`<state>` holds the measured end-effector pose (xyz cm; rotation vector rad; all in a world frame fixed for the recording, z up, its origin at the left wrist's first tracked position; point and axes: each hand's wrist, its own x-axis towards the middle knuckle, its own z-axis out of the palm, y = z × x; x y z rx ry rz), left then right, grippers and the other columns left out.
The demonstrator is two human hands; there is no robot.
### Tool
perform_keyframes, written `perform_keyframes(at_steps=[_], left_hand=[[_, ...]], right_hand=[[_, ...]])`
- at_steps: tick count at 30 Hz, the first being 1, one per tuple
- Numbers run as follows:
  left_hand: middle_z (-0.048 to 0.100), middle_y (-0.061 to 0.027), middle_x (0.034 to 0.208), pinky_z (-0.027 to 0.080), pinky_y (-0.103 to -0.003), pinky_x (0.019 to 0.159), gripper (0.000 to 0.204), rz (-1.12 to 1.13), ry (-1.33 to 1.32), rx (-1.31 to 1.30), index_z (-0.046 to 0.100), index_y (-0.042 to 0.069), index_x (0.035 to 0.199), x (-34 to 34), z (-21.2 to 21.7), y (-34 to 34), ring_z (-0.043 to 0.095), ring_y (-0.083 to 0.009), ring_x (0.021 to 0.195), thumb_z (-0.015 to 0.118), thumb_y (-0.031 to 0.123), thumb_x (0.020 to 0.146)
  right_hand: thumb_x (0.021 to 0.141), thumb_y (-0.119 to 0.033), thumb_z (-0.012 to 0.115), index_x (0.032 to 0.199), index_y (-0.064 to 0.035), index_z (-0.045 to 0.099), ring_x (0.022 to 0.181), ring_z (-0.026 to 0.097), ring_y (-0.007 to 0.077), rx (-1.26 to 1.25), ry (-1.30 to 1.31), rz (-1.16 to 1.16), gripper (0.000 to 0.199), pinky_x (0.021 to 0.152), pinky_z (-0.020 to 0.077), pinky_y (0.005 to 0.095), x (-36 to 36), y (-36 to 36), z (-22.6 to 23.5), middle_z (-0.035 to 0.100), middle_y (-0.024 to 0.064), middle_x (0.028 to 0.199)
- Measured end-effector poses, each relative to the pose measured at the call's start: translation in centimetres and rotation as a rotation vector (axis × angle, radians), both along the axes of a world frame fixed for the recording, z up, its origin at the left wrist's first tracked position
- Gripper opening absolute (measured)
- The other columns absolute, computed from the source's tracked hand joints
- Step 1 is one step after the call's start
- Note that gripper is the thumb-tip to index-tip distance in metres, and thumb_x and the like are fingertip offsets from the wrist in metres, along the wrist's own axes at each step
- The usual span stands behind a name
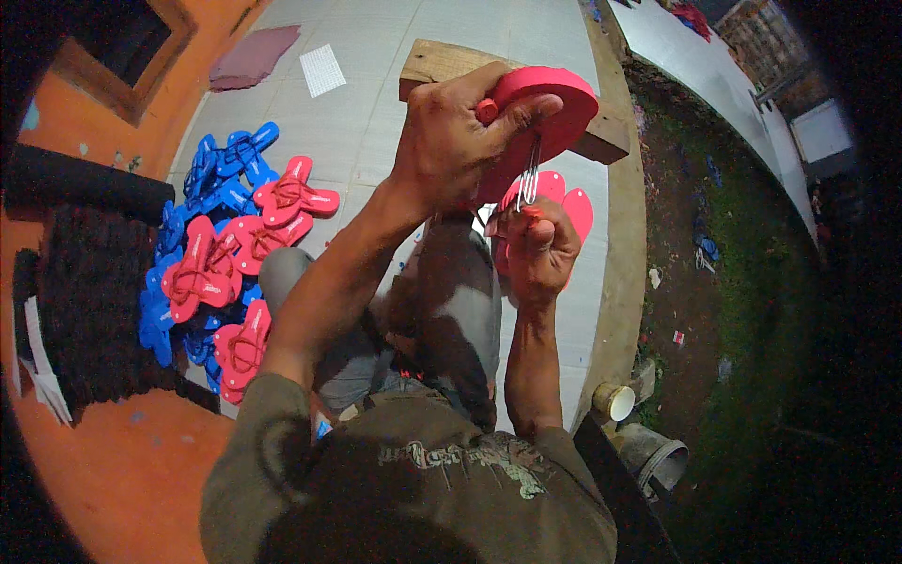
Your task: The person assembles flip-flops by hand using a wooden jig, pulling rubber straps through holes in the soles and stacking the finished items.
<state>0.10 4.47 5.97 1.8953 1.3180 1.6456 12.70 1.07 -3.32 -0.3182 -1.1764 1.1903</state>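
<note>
Red foam flip-flop sole (545, 108), held up near the centre of the view above the person's lap, just in front of a wooden block (609, 139) that lies on the pale tiled floor (376, 122). I see the left hand (451, 141) clamped on the near edge of this sole, the thumb pressing a small red strap plug (487, 111) against it. The right hand (537, 249) sits just below and to the right, closed in a fist around the lower end of a thin metal wire tool (529, 174); the tool rises from the fist to the underside of the sole. The two hands are close together, one above the other, but not touching as far as I can tell. More bare red soles (575, 209) lie on the floor behind the right hand. To the left, a pile of finished sandals rests on the tiles: red pairs (240, 258) lie on top of blue pairs (221, 164). Farther left stand a dark roll (80, 183) and a dark woven mat (89, 301) on the orange floor (113, 470). At the near right, beside the tiled edge, I note a small white cup (615, 401) and a grey bucket (658, 459).
</note>
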Motion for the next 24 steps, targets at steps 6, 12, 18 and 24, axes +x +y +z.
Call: perform_keyframes(at_steps=[6,12,18,24], left_hand=[[0.062,-0.0098,0.066,0.047,-0.029,0.054,0.038,0.038,-0.029,0.005,0.062,0.003,0.086,0.4,-0.5,-0.1,0.061,-0.0166,0.059,0.062,0.039,0.076],[0.062,-0.0071,0.068,0.046,-0.026,0.056,0.036,-0.05,-0.187,-0.023,0.061,0.002,0.088,0.1,-1.7,0.6,0.058,-0.0136,0.059,0.061,0.037,0.079],[0.061,-0.0037,0.089,0.045,-0.023,0.069,0.045,-0.263,-0.298,-0.269,0.059,0.002,0.097,-1.0,-2.0,-0.2,0.055,-0.0087,0.078,0.051,0.044,0.084],[0.06,-0.0023,0.08,0.045,-0.022,0.063,0.042,-0.406,-0.523,-0.22,0.056,0.0,0.102,0.3,-2.0,-1.0,0.053,-0.0075,0.071,0.054,0.038,0.084]], right_hand=[[0.084,-0.037,0.055,0.079,-0.0016,0.059,0.054,0.044,0.0071,-0.164,-0.162,0.019,0.036,0.049,0.0344,0.0211,1.3,0.3,-1.7,0.05,-0.0006,0.062],[0.087,-0.03,0.052,0.075,-0.0052,0.057,0.046,0.035,0.0015,-0.491,-0.23,0.241,0.028,0.04,0.0245,0.0176,2.4,0.8,3.6,0.049,-0.0037,0.059],[0.086,-0.019,0.054,0.093,-0.0001,0.055,0.076,0.054,0.0083,-0.252,-0.447,-0.434,0.021,0.068,0.0444,0.0225,2.4,0.6,4.9,0.057,0.003,0.084],[0.085,-0.02,0.054,0.097,0.0026,0.054,0.077,0.055,0.0163,-0.146,-0.503,-0.469,0.026,0.069,0.0442,0.0282,0.3,2.4,6.6,0.058,0.0096,0.086]])
